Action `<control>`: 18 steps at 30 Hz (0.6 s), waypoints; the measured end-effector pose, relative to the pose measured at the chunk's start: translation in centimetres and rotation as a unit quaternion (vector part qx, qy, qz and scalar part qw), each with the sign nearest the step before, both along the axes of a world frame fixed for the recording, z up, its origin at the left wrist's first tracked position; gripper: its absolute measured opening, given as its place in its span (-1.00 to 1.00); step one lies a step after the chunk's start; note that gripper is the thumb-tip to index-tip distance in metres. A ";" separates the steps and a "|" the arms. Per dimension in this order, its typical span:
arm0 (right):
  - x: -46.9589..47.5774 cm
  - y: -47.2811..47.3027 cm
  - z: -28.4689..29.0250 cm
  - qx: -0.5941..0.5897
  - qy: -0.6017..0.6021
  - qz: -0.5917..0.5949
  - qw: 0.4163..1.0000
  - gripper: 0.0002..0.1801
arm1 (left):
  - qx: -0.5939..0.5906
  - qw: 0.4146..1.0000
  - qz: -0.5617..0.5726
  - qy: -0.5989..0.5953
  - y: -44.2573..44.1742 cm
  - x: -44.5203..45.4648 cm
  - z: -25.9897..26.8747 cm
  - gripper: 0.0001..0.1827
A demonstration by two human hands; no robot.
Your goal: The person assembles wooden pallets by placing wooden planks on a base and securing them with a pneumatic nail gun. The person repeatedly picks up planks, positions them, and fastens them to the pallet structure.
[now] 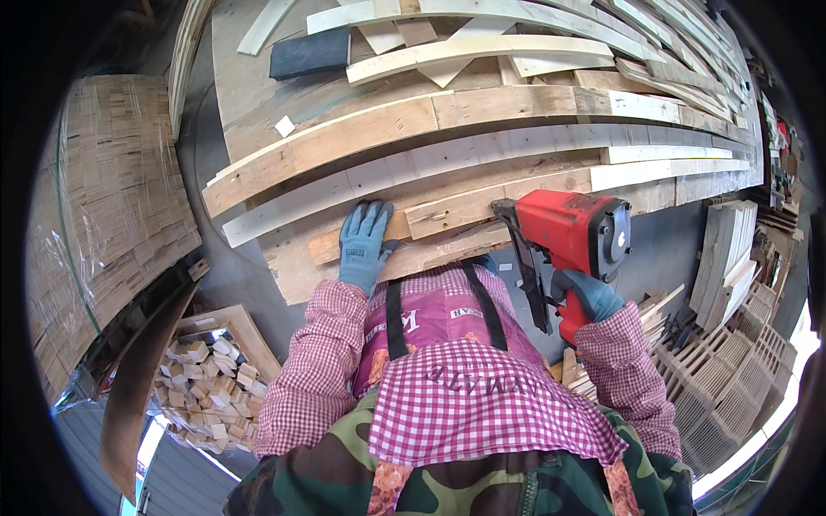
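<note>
My left hand (pixel 364 244), in a blue-grey work glove, lies flat over a short wooden piece (pixel 325 248) near the left end of the nearest boards. Its fingers are stretched forward and the thumb points right. In my right hand (pixel 597 298), also gloved, is the handle of a red pneumatic nail gun (pixel 560 227). The gun's nose meets or hovers just over a narrow wooden strip (pixel 457 211); which one I cannot tell. Its dark magazine (pixel 533 290) slants down toward me. Under the strip and the short piece runs a rough-edged wooden board (pixel 445 250).
Long jointed boards (pixel 322 153) and white strips (pixel 413 157) cross the worktable (pixel 248 84). A dark block (pixel 310 54) sits behind them. Left are a wrapped wood stack (pixel 122 193) and a heap of offcuts (pixel 210 387). Slatted wooden panels (pixel 723 367) stand at right.
</note>
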State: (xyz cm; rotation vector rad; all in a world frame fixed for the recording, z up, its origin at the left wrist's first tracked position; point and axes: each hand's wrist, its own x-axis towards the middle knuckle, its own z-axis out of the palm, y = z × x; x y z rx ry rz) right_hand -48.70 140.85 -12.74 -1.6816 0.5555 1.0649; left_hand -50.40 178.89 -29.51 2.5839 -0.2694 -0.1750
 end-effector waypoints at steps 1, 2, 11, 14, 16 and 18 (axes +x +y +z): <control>0.0 0.4 0.3 -0.004 -0.023 0.009 1.000 -0.81 | 0.000 1.000 0.000 0.008 0.0 -0.1 0.1 -0.19; 0.5 0.8 0.5 -0.024 0.030 0.013 0.999 -0.79 | 0.001 1.000 0.000 0.015 0.0 -0.1 0.2 -0.21; -0.9 -0.4 -0.9 -0.084 -0.065 0.103 0.989 -0.55 | 0.002 1.000 0.003 0.016 0.2 0.0 -0.5 -0.18; -1.5 1.3 -2.0 -0.061 -0.218 0.226 0.948 -0.47 | 0.013 1.000 0.001 0.019 0.1 -0.2 -0.6 -0.16; -1.2 3.4 -2.6 -0.043 -0.242 0.249 0.937 -0.46 | 0.008 1.000 -0.001 0.013 0.1 -0.3 -0.8 -0.16; -1.3 5.0 -3.2 -0.037 -0.288 0.249 0.924 -0.49 | 0.005 1.000 -0.004 0.011 0.2 -0.3 -0.8 -0.18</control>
